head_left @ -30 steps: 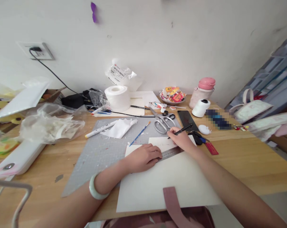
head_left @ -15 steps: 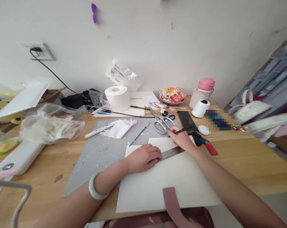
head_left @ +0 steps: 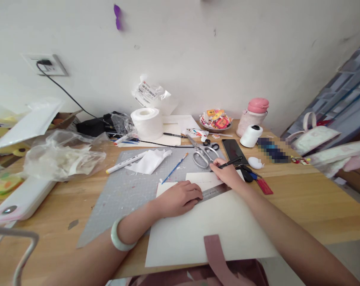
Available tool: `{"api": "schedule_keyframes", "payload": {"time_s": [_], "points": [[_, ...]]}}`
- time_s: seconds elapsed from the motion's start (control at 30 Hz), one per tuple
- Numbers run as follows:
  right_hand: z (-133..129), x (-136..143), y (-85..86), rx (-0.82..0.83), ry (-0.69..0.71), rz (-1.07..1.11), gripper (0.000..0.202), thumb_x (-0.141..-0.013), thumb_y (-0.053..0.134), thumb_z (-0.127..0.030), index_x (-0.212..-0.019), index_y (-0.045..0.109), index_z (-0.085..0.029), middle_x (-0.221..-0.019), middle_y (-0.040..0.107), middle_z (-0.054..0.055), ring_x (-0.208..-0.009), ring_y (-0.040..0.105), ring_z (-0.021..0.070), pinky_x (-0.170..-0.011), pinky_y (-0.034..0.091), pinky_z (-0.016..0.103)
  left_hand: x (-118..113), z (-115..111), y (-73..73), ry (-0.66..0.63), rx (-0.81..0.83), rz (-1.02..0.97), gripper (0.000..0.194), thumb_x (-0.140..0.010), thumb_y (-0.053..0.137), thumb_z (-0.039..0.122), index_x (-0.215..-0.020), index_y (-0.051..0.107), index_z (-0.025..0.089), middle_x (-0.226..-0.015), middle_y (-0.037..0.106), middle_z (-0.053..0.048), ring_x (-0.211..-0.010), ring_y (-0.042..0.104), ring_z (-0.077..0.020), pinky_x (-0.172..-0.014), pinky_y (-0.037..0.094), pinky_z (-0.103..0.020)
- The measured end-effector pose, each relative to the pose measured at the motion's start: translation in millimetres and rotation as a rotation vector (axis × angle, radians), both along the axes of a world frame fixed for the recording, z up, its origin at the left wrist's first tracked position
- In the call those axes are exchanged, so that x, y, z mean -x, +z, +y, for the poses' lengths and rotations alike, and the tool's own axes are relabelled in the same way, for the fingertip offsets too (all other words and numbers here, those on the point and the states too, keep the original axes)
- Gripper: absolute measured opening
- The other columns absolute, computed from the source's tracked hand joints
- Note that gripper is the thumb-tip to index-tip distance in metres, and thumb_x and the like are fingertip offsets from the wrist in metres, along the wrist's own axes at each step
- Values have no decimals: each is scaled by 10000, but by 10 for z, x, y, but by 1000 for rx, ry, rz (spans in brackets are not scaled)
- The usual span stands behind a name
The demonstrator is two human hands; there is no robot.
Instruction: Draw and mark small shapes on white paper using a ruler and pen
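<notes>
My left hand [head_left: 181, 196] rests with bent fingers on the left end of a metal ruler [head_left: 213, 192], pressing it against a large sheet of white card [head_left: 194, 234]. The ruler lies slanted near the card's far edge. My right hand [head_left: 226, 171], beyond the ruler, is closed round a black pen [head_left: 233, 161]. The pen's lower end points left near the card's far edge; its exact contact is hard to see. A faint line shows on the card between the hands. Just beyond my right hand lie silver scissors [head_left: 201, 159].
Under the card is a grey cutting mat [head_left: 114, 206] with a blue paintbrush [head_left: 175, 168], a white marker [head_left: 128, 162] and crumpled paper [head_left: 151, 161]. Beyond stand a white roll [head_left: 147, 125], a plate of cutouts [head_left: 216, 120], a pink bottle [head_left: 253, 117]. A phone [head_left: 234, 150] lies right.
Almost nothing differs. Both hands, the ruler and the pen keep their places; the view has shifted only very slightly.
</notes>
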State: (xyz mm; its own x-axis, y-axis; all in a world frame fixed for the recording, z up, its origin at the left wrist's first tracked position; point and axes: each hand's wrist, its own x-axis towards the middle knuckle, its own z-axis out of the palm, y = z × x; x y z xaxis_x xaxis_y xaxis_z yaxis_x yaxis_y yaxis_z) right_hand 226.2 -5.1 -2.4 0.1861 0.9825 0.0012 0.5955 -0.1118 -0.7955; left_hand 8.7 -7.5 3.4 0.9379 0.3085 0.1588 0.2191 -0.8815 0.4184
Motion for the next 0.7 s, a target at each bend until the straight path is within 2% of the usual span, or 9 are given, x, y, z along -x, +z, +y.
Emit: {"api": "schedule_keyframes", "payload": {"time_s": [0.17,0.7], "points": [[-13,8,19,-1,-8,45,204,-727,457,-365,-602,383,-221,-399,387,-72,-380,403,112,-418,300,229,1,3,-1,-8,4,5,209,-881,392,155,-1001,556,204,-1042,596,-29,-917,525,-147,-848,377,-274],[-5,1,16,19,2,-14,163,-704,457,-317,-592,403,-212,-399,404,-74,-385,408,98,-418,295,212,3,18,-14,-8,6,3,202,-877,395,159,-995,552,205,-1044,595,-28,-905,520,-153,-836,368,-279]]}}
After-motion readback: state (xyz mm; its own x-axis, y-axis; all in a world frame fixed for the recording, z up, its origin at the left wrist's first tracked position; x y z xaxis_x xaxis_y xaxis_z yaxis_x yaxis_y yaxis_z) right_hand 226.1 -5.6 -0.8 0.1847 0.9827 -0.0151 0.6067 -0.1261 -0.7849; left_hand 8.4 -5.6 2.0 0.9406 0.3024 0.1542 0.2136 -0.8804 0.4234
